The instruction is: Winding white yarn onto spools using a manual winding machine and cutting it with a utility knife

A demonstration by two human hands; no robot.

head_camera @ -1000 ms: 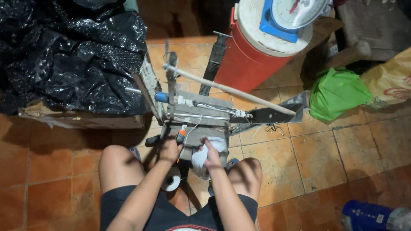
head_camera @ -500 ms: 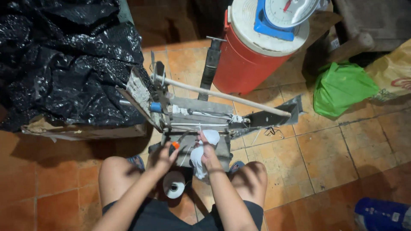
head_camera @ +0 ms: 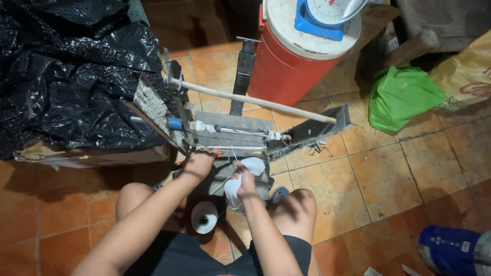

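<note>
I sit on the tiled floor with a grey metal frame device (head_camera: 232,135) between my knees; a long wooden handle (head_camera: 250,99) crosses above it. My left hand (head_camera: 198,162) rests at the device's front edge, fingers closed around a small orange-tipped part there. My right hand (head_camera: 244,180) grips a white plastic bag (head_camera: 244,176) just in front of the device, with a thin white string running up from it. A spool of white string (head_camera: 204,217) stands on the floor between my legs.
A red cooler (head_camera: 286,61) with a blue weighing scale (head_camera: 327,15) on its white lid stands behind the device. Black plastic sheeting (head_camera: 66,76) covers a box at left. A green bag (head_camera: 404,97) lies at right, a blue container (head_camera: 452,250) at bottom right.
The view has shifted, so the device sits more to the middle. Both hands have stayed at the device's front edge, the right still gripping the white bag.
</note>
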